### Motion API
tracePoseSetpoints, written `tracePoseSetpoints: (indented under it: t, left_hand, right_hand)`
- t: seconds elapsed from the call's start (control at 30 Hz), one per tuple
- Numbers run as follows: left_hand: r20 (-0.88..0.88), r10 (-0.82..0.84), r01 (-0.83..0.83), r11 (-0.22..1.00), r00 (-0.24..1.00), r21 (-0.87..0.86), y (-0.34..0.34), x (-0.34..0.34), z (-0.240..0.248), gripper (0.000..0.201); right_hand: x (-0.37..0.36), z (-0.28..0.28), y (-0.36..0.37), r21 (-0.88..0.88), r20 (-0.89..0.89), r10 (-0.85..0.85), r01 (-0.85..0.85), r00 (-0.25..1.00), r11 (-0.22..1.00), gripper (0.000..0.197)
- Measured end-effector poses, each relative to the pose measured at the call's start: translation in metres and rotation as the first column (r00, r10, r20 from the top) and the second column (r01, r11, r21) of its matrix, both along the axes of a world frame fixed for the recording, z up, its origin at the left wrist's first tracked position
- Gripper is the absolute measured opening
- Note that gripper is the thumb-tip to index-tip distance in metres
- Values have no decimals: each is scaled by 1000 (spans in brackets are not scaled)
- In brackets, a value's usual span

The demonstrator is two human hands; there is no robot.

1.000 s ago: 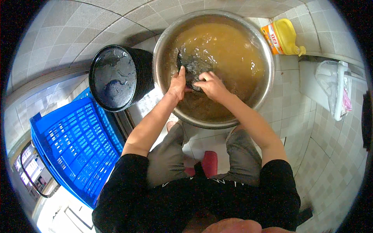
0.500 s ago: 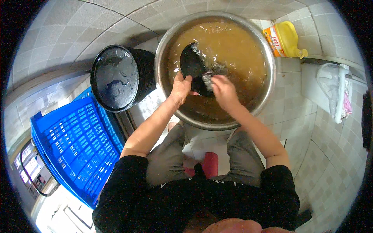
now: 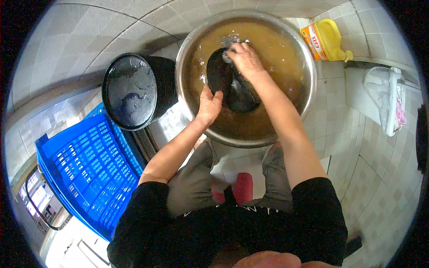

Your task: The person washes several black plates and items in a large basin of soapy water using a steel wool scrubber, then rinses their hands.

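Observation:
A black round plate (image 3: 217, 76) is tilted in the brownish water of a wide metal basin (image 3: 312, 85), its lower part dipping under the surface. My left hand (image 3: 209, 106) grips the plate's near left edge, thumb on the upper face. At the plate's far edge, my right hand (image 3: 246, 60) has its fingers curled round a grey metal scouring pad (image 3: 227, 56), which shows only in part. Water ripples around the pad and over the plate's right side.
To the basin's left stands a stack of wet black round plates (image 3: 130, 91). A blue plastic crate (image 3: 91, 165) lies nearer on the left. At far right are a yellow detergent bottle (image 3: 330, 40) and a white holder with a clear bag (image 3: 380, 96). Tiled wall curves behind.
My right hand has moved away from me and slightly left with the scouring pad, from the plate's lower right to its far edge. My left hand keeps its hold on the plate.

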State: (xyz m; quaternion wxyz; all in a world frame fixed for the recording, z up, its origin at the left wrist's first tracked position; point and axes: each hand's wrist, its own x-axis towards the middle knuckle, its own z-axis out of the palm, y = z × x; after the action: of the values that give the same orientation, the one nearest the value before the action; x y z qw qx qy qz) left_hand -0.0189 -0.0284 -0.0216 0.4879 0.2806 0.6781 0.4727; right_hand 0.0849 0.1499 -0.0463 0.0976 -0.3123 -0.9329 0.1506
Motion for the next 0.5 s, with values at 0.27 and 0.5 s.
tracePoseSetpoints:
  t: [0.27,0.5]
  left_hand:
    - [111,168,-158,983,980,-88,20,12,20,35]
    - [-302,262,-307,945,917,-111,25,1,2,50]
  right_hand:
    - [103,-51,-43,-414,426,-93,286,900,864,33]
    - [73,-4,-128,-304,-18,-76,68,997,950,19]
